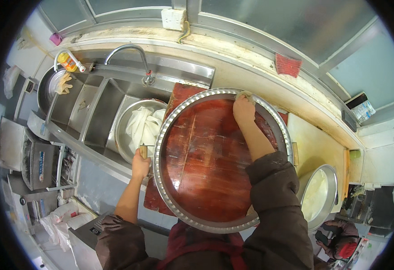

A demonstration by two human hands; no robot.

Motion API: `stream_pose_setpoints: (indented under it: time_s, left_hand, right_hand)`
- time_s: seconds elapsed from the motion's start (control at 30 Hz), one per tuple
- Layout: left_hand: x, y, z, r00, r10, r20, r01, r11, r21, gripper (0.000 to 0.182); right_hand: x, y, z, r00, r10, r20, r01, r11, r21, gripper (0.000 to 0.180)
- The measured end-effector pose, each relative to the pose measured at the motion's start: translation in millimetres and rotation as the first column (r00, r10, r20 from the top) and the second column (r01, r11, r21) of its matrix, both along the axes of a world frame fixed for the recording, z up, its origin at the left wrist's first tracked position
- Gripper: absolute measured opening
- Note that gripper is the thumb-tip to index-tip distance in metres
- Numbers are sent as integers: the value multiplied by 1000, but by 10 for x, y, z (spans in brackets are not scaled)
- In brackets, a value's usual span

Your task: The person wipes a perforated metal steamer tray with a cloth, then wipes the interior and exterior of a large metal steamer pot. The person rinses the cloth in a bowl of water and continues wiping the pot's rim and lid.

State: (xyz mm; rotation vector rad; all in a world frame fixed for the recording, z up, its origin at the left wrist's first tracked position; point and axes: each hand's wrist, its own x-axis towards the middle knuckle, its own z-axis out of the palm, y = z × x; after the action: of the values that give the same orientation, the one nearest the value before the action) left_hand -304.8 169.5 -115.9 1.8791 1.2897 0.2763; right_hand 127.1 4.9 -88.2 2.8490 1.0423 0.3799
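Note:
A large round metal ring with a fluted rim (165,135) lies before me, and a red wooden surface (207,158) shows inside it. At the ring's left side my left hand (141,166) grips a wooden handle (144,151). My right hand (244,109) presses a crumpled, dull-coloured cloth (246,96) against the far rim, with most of the cloth hidden under the fingers. Another wooden handle (295,153) sticks out on the right. Corners of a red wooden board (156,199) show beyond the ring.
To the left, a steel sink (97,113) with a faucet (129,47) holds a basin (120,135) of white cloth (144,125). A metal basin (333,189) with pale contents stands tilted at right. Behind runs a window ledge (230,47). Another person (342,239) is at lower right.

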Motion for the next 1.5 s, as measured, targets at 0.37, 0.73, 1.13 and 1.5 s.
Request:
stream_pose_setpoints:
  time_s: [0.37, 0.73, 1.13, 1.5]
  left_hand:
    - [-32, 28, -147, 997, 64, 46, -65, 998, 11, 38]
    - [1, -18, -80, 986, 81, 142, -79, 997, -25, 24]
    - [0, 8, -123, 988, 89, 126, -84, 995, -48, 25]
    - [1, 49, -186, 990, 105, 93, -95, 990, -105, 27]
  right_hand:
    - [24, -1388, 357, 977, -205, -64, 184, 952, -243, 17]
    - [-629, -2318, 731, 861, -455, -228, 327, 839, -435, 33]
    - [-1780, -2825, 1334, 661, -533, -529, 245, 819, -519, 37]
    - [-2649, -2814, 1113, 391, -261, -883, -290, 875, -387, 38]
